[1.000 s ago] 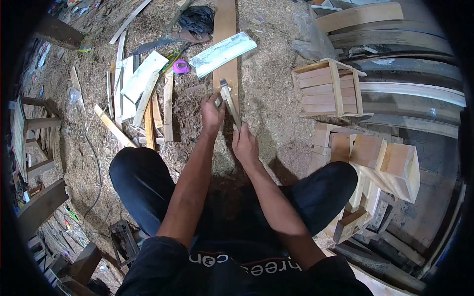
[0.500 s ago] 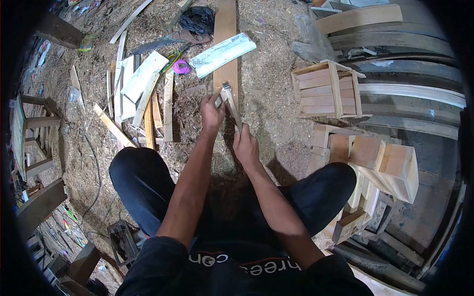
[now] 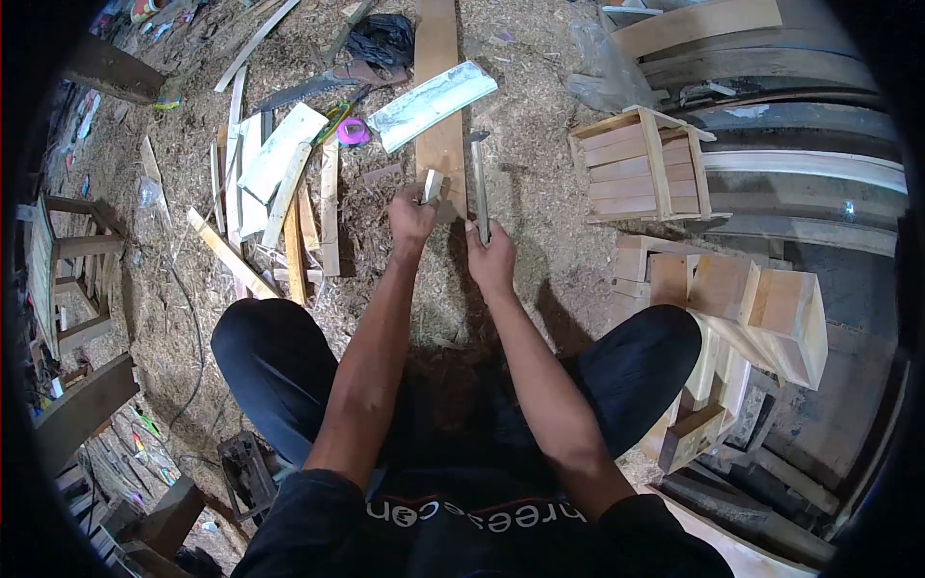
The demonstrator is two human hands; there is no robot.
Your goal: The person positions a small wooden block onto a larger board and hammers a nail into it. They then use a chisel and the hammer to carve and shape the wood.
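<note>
Right, my left hand (image 3: 412,218) is closed on a small wooden block (image 3: 434,185), clamped between thumb and fingers, its pale end poking out past the grip on the far side. Over in my right hand (image 3: 491,254), the fingers are wrapped round the near end of a long handle (image 3: 481,188), and its metal head (image 3: 478,137), which looks like a hammer's, though it's small from up here, sits well beyond the grip, pointing away from me. The two hands are apart, block to the left, handle to the right. Under and beyond the block runs the long brown board (image 3: 438,154), flat on the shavings-strewn ground (image 3: 540,202), with a whitish board (image 3: 434,104) lying slantwise across it. Just left of that sits the purple tape measure (image 3: 354,132), near the loose wood strips (image 3: 330,207), and up beyond, the black plastic bag (image 3: 383,40). Off to my right, there's a slatted wooden crate (image 3: 641,173).
</note>
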